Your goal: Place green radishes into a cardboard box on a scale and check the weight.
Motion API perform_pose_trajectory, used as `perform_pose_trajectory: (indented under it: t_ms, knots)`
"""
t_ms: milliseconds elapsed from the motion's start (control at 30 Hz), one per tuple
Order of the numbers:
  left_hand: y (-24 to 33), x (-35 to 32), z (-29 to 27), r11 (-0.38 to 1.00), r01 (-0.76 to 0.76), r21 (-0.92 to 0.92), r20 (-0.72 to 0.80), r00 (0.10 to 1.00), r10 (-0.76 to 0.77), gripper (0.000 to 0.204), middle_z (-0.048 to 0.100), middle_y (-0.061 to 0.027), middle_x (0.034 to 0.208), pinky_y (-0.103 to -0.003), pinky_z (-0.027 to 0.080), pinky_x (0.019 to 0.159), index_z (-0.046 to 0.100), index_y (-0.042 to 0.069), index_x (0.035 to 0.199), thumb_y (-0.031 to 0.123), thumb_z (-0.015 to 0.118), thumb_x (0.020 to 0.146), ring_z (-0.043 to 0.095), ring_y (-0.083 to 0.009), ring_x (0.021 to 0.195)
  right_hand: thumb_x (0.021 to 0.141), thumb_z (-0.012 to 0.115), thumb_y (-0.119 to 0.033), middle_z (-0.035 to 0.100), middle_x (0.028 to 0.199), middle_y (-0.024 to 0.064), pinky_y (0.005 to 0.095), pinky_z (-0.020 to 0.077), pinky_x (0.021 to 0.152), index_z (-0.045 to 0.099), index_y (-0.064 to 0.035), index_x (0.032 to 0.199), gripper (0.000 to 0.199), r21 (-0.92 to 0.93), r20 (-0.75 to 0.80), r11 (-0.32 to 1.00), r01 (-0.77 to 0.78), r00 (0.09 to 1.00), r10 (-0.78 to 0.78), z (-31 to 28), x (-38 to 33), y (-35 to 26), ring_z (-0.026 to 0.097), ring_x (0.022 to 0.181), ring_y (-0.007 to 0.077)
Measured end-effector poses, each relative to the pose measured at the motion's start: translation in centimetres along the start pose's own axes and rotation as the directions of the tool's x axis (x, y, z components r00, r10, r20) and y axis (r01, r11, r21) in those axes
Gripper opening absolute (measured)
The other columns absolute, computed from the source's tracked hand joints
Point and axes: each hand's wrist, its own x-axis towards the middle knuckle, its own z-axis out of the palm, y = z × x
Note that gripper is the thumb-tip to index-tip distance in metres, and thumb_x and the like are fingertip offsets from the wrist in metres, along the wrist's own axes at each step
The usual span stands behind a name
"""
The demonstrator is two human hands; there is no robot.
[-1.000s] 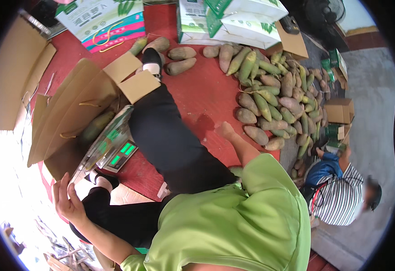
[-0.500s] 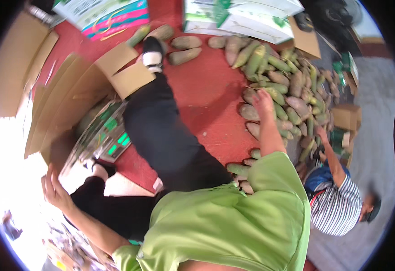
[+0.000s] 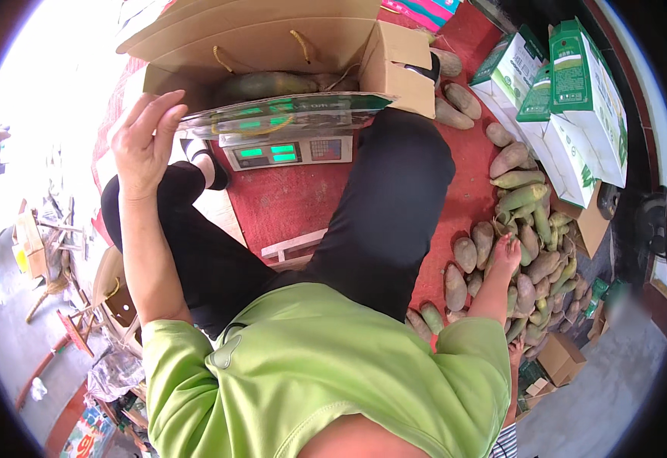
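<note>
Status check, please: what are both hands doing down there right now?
Left hand open, fingertips on cardboard box flap edge. Right hand down on mango pile, grip unclear. Scale under box.

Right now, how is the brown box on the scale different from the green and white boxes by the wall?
The brown cardboard box is plain, while the green and white boxes are printed with colour. The brown box lies open with its flaps spread and a greenish fruit inside; the green and white boxes look closed. The left hand touches the brown box's flap; no hand is near the green and white ones. Both are cardboard and have fruits lying nearby on the red mat.
</note>
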Motion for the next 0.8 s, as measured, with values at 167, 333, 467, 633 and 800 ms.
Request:
perform_pose_trajectory:
  t_ms: [167, 333, 467, 633, 800]
  knots:
    - [0.5, -0.5, -0.4, 0.999, -0.034, -0.022, 0.045, 0.998, 0.035, 0.020, 0.059, -0.0079, 0.072, -0.029, 0.045, 0.057, 0.068, 0.001, 0.091, 0.015, 0.072, 0.078, 0.057, -0.0192, 0.061, 0.092, 0.053, -0.013, 0.050, 0.102, 0.0180, 0.0433, 0.0525, 0.075, 0.039, -0.0003, 0.118, 0.033, 0.014, 0.033, 0.999, -0.032, 0.999, 0.031, -0.9, -1.1, -0.2, 0.057, 0.090, 0.0319]
    - [0.4, -0.7, -0.5, 0.972, -0.232, -0.030, 0.079, 0.969, 0.233, 0.026, 0.057, -0.0072, 0.070, -0.034, 0.046, 0.058, 0.067, 0.002, 0.085, 0.020, 0.074, 0.069, 0.057, -0.0235, 0.062, 0.091, 0.054, -0.012, 0.055, 0.096, 0.0146, 0.0389, 0.0534, 0.072, 0.047, 0.0002, 0.107, 0.021, -0.258, 0.002, 0.962, 0.085, 0.996, -0.088, -3.7, 0.4, -2.4, 0.057, 0.084, 0.0267]
    - [0.6, -0.8, -0.9, 0.938, -0.345, -0.018, 0.092, 0.934, 0.346, 0.029, 0.053, -0.0047, 0.068, -0.033, 0.045, 0.057, 0.065, 0.003, 0.080, 0.025, 0.076, 0.064, 0.057, -0.0214, 0.062, 0.091, 0.053, -0.010, 0.056, 0.090, 0.0085, 0.0336, 0.0526, 0.070, 0.051, -0.0003, 0.098, 0.012, -0.395, -0.062, 0.890, 0.228, 0.960, -0.273, -2.9, -1.1, -5.3, 0.056, 0.077, 0.0194]
    - [1.0, -1.0, -1.6, 0.915, -0.403, -0.011, 0.109, 0.909, 0.402, 0.032, 0.052, -0.0032, 0.067, -0.033, 0.047, 0.056, 0.064, 0.003, 0.080, 0.026, 0.076, 0.061, 0.057, -0.0200, 0.063, 0.090, 0.054, -0.011, 0.057, 0.084, 0.0032, 0.0301, 0.0506, 0.069, 0.056, -0.0026, 0.102, 0.015, -0.481, 0.091, 0.795, 0.369, 0.923, -0.374, 3.4, -8.6, -5.3, 0.054, 0.070, 0.0139]
    - [0.8, -1.1, -2.0, 0.906, -0.422, -0.040, 0.106, 0.900, 0.424, 0.033, 0.052, -0.0024, 0.069, -0.031, 0.048, 0.054, 0.064, 0.003, 0.082, 0.028, 0.075, 0.063, 0.058, -0.0198, 0.064, 0.088, 0.059, -0.012, 0.057, 0.084, 0.0005, 0.0257, 0.0416, 0.062, 0.057, -0.0031, 0.111, 0.025, -0.447, 0.426, 0.744, 0.498, 0.849, -0.312, 12.5, -19.1, -4.6, 0.048, 0.064, 0.0097]
